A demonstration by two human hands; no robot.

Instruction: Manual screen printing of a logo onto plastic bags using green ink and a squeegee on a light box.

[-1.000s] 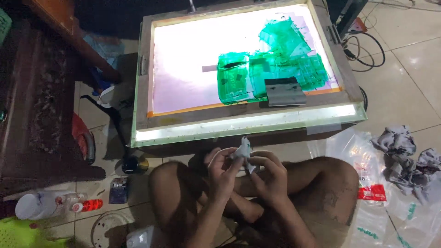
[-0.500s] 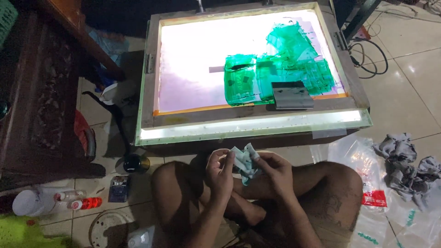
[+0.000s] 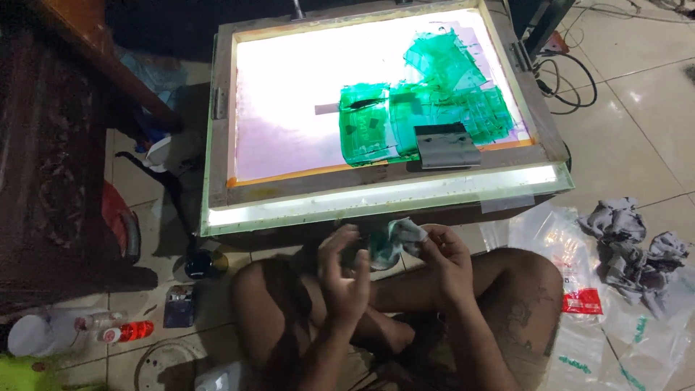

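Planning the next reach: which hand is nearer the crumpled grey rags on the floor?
Right. The right hand holds a stained cloth over the lap, on the side of the grey rags; the left hand is farther away.
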